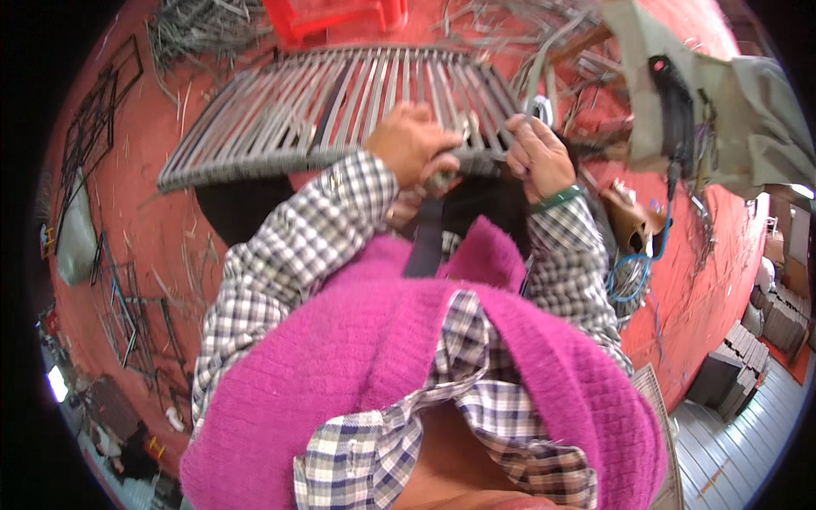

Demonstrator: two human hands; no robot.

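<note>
A grey woven panel (280,119) of parallel rattan strips on a frame lies in front of me, its near edge against my body. My left hand (414,143) is closed over that near edge, gripping a strip end with something small under the fingers. My right hand (537,155), a green bangle on its wrist, pinches the panel's right end near its corner. Both sleeves are checked cloth under a pink knitted vest (399,365).
The floor (127,204) is red. Loose grey strips (195,30) lie at the back, next to a red plastic crate (331,15). Black metal frames (127,306) lie on the left. A beige cloth (722,110), a brown bag (629,221) and blue cord (633,276) are on the right.
</note>
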